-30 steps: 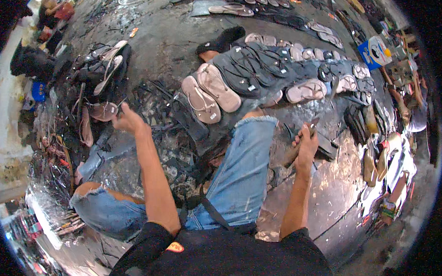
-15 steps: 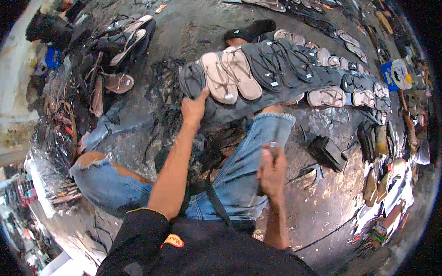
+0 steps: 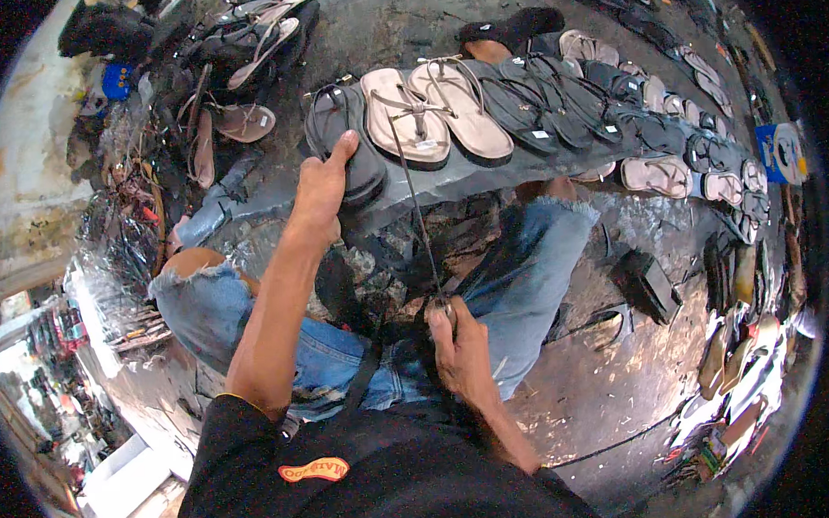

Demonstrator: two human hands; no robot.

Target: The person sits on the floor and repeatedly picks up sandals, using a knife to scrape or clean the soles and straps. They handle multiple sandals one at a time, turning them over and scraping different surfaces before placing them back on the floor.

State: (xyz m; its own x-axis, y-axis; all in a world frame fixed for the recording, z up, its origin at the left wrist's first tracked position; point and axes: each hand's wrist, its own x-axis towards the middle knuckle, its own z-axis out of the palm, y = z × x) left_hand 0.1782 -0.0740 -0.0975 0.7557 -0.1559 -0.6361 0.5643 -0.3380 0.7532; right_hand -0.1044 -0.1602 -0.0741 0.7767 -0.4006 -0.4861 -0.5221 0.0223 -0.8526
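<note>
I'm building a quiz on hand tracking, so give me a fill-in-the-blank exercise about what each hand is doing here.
1. The left hand grips a dark ____ at the left end of the row of sandals.
2. The right hand holds a thin ____ rod near the lap.
3. The two sandals beside the left hand are ____ in colour.

Missing words: sandal; dark; tan

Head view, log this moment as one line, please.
left hand: grips dark sandal at row's left end | right hand: pinches thin dark strap over lap | beige sandals: beside it | seated, torn jeans
</note>
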